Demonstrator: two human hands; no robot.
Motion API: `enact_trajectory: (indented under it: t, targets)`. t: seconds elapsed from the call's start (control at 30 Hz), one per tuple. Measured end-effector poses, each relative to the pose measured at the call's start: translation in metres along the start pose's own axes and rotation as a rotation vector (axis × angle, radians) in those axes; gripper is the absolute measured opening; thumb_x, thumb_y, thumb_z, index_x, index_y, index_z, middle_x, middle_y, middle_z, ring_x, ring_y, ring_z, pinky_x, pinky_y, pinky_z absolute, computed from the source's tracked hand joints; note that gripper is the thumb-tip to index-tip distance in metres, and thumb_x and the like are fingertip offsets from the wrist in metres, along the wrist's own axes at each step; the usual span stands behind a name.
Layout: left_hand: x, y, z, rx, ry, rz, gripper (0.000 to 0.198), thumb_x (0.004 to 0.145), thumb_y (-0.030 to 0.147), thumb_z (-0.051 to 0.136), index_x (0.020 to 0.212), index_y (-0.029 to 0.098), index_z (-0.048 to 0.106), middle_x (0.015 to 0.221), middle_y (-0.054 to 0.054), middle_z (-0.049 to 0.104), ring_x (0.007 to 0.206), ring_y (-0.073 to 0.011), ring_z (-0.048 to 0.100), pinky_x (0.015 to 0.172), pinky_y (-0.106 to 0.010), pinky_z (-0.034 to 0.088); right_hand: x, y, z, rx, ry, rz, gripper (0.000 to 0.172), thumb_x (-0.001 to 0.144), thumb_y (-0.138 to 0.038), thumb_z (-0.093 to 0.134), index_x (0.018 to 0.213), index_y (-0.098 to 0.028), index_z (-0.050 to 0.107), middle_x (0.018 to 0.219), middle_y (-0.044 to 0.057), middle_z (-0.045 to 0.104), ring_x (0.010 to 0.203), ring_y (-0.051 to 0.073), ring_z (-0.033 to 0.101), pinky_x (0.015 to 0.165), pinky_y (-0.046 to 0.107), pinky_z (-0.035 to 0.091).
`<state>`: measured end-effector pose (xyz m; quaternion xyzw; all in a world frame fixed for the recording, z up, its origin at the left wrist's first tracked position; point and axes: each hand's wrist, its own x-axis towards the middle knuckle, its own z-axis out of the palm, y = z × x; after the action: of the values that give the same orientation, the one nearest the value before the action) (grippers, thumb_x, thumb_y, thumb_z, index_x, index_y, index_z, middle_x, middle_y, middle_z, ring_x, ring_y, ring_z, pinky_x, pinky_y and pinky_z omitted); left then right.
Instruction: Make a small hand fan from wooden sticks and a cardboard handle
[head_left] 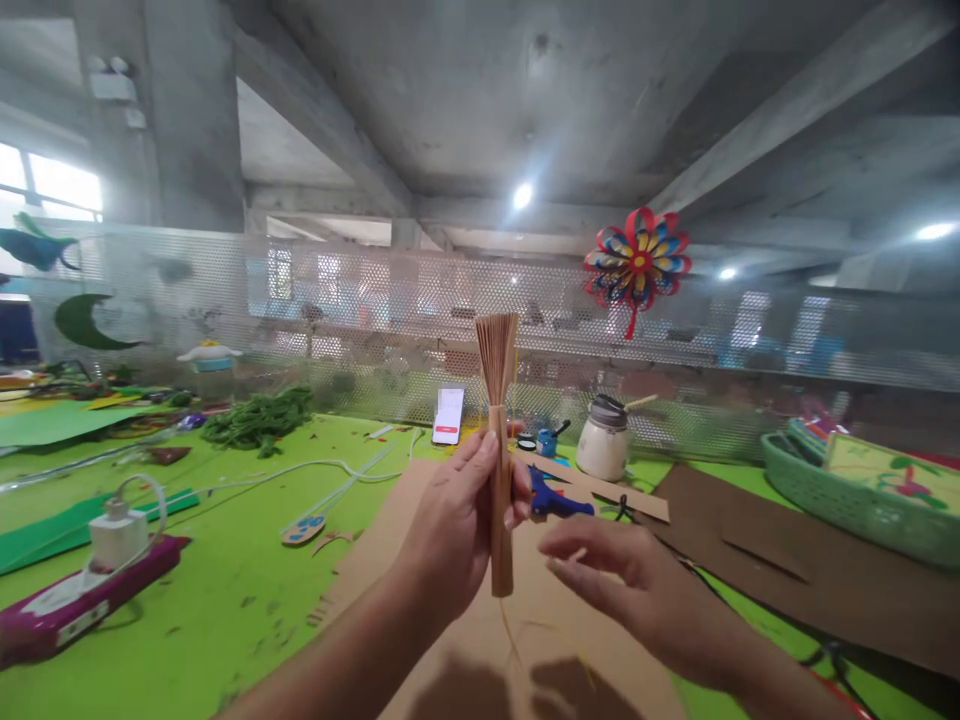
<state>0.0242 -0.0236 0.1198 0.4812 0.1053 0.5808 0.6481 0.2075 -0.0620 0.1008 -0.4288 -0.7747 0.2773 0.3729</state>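
Upright in the middle of the view is a pleated brown paper fan, its folds spread slightly at the top and pressed together below. My left hand is closed round its lower part, with the thumb in front and fingertips showing at the right side. To the right of the fan, my right hand is apart from it, with thumb and fingers separated and nothing between them. A thin yellow string hangs below the fan. Under both hands lies a large sheet of brown cardboard.
A blue glue gun lies behind my right hand. Farther back stand a phone and a white jar. At left is a purple power strip; at right, a green basket and dark brown sheets.
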Motion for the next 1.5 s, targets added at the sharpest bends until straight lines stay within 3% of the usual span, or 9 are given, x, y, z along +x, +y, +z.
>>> enact_trajectory:
  t: [0.1, 0.27, 0.53, 0.73, 0.87, 0.97, 1.17, 1.4, 1.5]
  targets:
    - [-0.003, -0.003, 0.004, 0.044, -0.015, -0.028, 0.019, 0.094, 0.033, 0.058, 0.089, 0.014, 0.058, 0.066, -0.001, 0.062, 0.05, -0.007, 0.05, 0.052, -0.019, 0.037, 0.021, -0.015, 0.009, 0.24, 0.047, -0.169, 0.022, 0.096, -0.04, 0.057, 0.094, -0.025, 0.073, 0.094, 0.005, 0.072, 0.096, 0.023, 0.066, 0.09, 0.039, 0.05]
    - [-0.007, -0.006, -0.003, 0.09, 0.021, -0.006, 0.029, 0.087, 0.034, 0.067, 0.106, 0.012, 0.065, 0.061, 0.0, 0.06, 0.048, -0.0074, 0.048, 0.049, -0.019, 0.034, 0.041, -0.018, 0.03, 0.545, 0.137, -0.177, 0.022, 0.093, -0.042, 0.062, 0.094, -0.021, 0.067, 0.076, 0.001, 0.067, 0.072, 0.018, 0.066, 0.074, 0.035, 0.054]
    - [-0.014, -0.021, -0.01, -0.013, 0.125, -0.09, 0.033, 0.08, 0.038, 0.072, 0.104, 0.015, 0.07, 0.07, 0.001, 0.058, 0.057, -0.01, 0.05, 0.052, -0.021, 0.043, 0.043, -0.009, 0.055, 0.498, 0.203, -0.094, 0.037, 0.089, -0.043, 0.065, 0.115, -0.016, 0.065, 0.102, 0.009, 0.067, 0.073, 0.017, 0.064, 0.063, 0.032, 0.056]
    - [-0.01, -0.04, -0.008, -0.017, 0.133, -0.078, 0.029, 0.088, 0.037, 0.061, 0.103, 0.014, 0.068, 0.072, 0.0, 0.06, 0.06, -0.0108, 0.052, 0.058, -0.021, 0.045, 0.044, 0.006, 0.067, 0.549, 0.317, -0.154, 0.023, 0.081, -0.028, 0.069, 0.103, -0.019, 0.071, 0.107, 0.009, 0.065, 0.105, 0.026, 0.062, 0.095, 0.042, 0.05]
    - [-0.008, -0.049, -0.01, 0.054, 0.081, -0.041, 0.025, 0.091, 0.034, 0.054, 0.1, 0.015, 0.067, 0.072, 0.0, 0.061, 0.058, -0.011, 0.051, 0.055, -0.02, 0.042, 0.039, 0.013, 0.064, 0.49, 0.33, -0.11, 0.018, 0.084, -0.029, 0.066, 0.098, -0.019, 0.073, 0.106, 0.009, 0.065, 0.106, 0.028, 0.061, 0.1, 0.046, 0.046]
    - [-0.007, -0.053, -0.014, 0.143, 0.053, -0.018, 0.029, 0.092, 0.034, 0.053, 0.111, 0.017, 0.065, 0.093, -0.005, 0.069, 0.078, -0.0159, 0.062, 0.072, -0.024, 0.049, 0.038, 0.018, 0.058, 0.374, 0.334, -0.108, 0.018, 0.089, -0.032, 0.062, 0.097, -0.019, 0.073, 0.106, 0.009, 0.066, 0.108, 0.028, 0.059, 0.101, 0.045, 0.045]
    - [-0.007, -0.057, -0.022, 0.334, 0.072, -0.168, 0.058, 0.091, 0.043, 0.051, 0.143, 0.019, 0.044, 0.123, -0.013, 0.067, 0.101, -0.0234, 0.067, 0.083, -0.034, 0.053, 0.041, 0.037, 0.052, 0.339, 0.311, -0.059, 0.027, 0.093, -0.04, 0.057, 0.096, -0.017, 0.071, 0.091, 0.007, 0.069, 0.089, 0.025, 0.064, 0.079, 0.037, 0.054]
    - [-0.008, -0.033, -0.063, 0.731, 0.169, -0.101, 0.024, 0.074, 0.035, 0.065, 0.084, 0.013, 0.07, 0.066, -0.007, 0.067, 0.065, -0.0208, 0.061, 0.063, -0.034, 0.048, 0.033, 0.041, 0.033, 0.276, 0.346, -0.031, 0.031, 0.094, -0.045, 0.057, 0.092, -0.016, 0.067, 0.079, 0.005, 0.069, 0.075, 0.02, 0.067, 0.071, 0.031, 0.053]
    - [0.005, -0.013, -0.067, 0.749, 0.204, -0.004, 0.033, 0.071, 0.028, 0.069, 0.102, 0.017, 0.069, 0.095, -0.008, 0.071, 0.089, -0.0213, 0.062, 0.079, -0.034, 0.047, 0.029, 0.044, 0.032, 0.278, 0.357, -0.021, 0.033, 0.092, -0.047, 0.059, 0.093, -0.015, 0.066, 0.077, 0.005, 0.068, 0.068, 0.019, 0.068, 0.066, 0.031, 0.054]
